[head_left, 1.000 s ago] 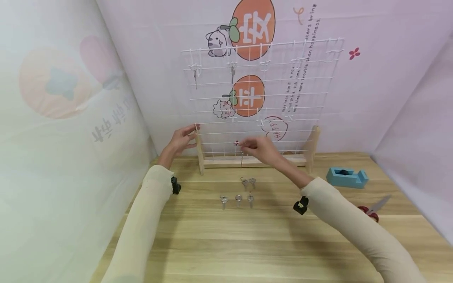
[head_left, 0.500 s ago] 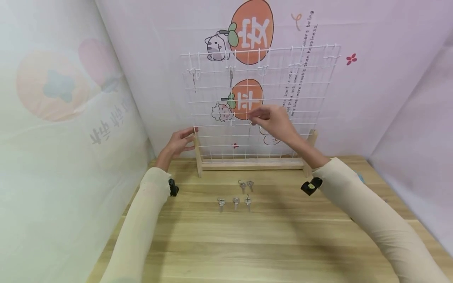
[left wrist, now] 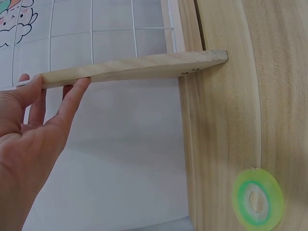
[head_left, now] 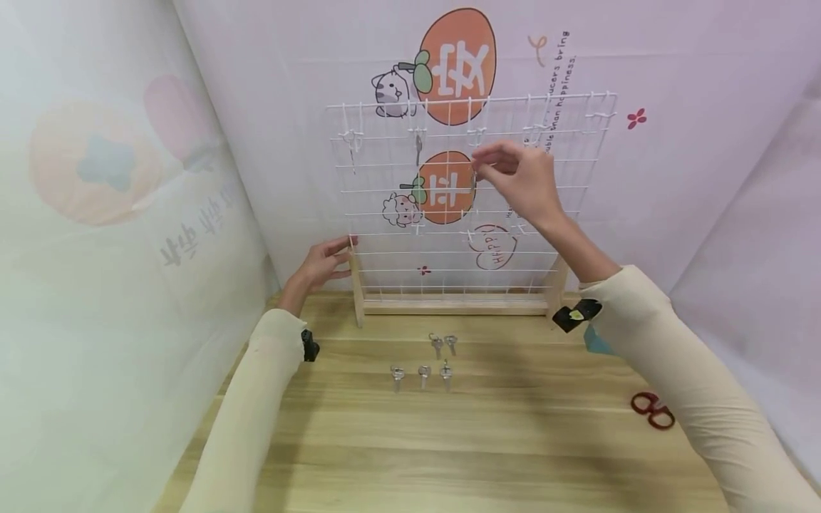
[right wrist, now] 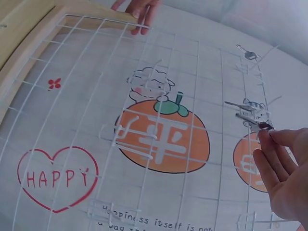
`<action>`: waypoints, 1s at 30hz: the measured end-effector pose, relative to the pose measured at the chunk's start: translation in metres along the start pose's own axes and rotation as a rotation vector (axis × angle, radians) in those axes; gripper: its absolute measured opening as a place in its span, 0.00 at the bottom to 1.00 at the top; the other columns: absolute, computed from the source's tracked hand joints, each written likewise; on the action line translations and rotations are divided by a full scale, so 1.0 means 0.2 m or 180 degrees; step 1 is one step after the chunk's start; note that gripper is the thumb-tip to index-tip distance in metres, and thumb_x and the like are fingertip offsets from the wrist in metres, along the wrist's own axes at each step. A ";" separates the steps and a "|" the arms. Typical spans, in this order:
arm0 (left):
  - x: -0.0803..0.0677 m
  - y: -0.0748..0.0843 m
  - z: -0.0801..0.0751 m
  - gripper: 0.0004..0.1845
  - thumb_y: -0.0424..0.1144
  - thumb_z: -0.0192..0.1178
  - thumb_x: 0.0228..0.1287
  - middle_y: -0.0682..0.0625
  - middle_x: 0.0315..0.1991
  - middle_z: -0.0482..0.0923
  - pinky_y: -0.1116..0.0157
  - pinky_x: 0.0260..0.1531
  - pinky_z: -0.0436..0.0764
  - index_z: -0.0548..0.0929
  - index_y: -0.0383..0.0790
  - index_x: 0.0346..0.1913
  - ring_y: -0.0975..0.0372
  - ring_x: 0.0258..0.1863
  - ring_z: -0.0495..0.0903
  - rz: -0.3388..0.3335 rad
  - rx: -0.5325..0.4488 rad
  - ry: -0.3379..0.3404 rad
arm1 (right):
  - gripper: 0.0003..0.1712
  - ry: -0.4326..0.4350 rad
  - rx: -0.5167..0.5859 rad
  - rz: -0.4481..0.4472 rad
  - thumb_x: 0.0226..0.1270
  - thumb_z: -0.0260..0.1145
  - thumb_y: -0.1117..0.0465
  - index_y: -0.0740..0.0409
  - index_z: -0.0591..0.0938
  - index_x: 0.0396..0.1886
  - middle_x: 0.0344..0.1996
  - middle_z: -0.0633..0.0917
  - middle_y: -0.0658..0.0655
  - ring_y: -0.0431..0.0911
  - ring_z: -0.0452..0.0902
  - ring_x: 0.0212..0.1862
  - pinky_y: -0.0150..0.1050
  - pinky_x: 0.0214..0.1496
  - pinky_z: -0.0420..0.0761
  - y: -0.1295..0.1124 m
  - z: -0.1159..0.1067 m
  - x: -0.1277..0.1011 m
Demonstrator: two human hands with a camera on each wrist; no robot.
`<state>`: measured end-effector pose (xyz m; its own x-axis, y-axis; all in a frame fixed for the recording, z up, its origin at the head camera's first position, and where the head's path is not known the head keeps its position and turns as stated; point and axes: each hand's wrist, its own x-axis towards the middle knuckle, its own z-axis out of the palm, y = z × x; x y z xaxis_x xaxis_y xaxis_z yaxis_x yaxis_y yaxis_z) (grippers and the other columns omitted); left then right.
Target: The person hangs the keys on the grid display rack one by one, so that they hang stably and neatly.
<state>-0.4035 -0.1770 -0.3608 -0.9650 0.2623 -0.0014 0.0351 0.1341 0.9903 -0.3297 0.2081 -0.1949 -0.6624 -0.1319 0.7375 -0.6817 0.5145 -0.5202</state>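
Note:
My left hand [head_left: 318, 265] grips the upper end of the wooden side post [left wrist: 125, 67] of a white wire grid rack [head_left: 410, 235]. Between thumb and fingertips my right hand [head_left: 522, 174] pinches a small metal key [right wrist: 248, 119], raised in front of the grid just below a white hook [head_left: 476, 135] near the top. Two keys hang on hooks to the left, one key [head_left: 352, 151] at the far left and another key [head_left: 419, 147] beside it. On the table below lie several loose keys [head_left: 437, 346] in two rows.
Red-handled scissors [head_left: 653, 411] lie at the right of the wooden table [head_left: 410, 449]. A blue tape dispenser [head_left: 598, 340] is partly hidden by the right sleeve. In the left wrist view a yellow-green ring-shaped roll [left wrist: 276, 199] lies on the wood. Printed fabric encloses the back and sides.
My right hand has risen from low on the grid, shifting slightly right, with the key in it, to just below the top hooks. My left hand stays at the post.

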 end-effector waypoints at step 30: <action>-0.01 0.05 0.01 0.27 0.29 0.49 0.82 0.46 0.82 0.57 0.43 0.71 0.71 0.65 0.38 0.79 0.50 0.80 0.57 -0.0069 -0.0105 -0.0026 | 0.10 0.0435 -0.0180 0.0290 0.72 0.71 0.62 0.60 0.90 0.48 0.44 0.92 0.57 0.29 0.86 0.35 0.26 0.51 0.86 -0.06 -0.07 0.19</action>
<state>-0.4003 -0.1746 -0.3506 -0.9633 0.2674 -0.0239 0.0054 0.1084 0.9941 -0.3427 0.2082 -0.1540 -0.6695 0.0319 0.7421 -0.5996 0.5664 -0.5653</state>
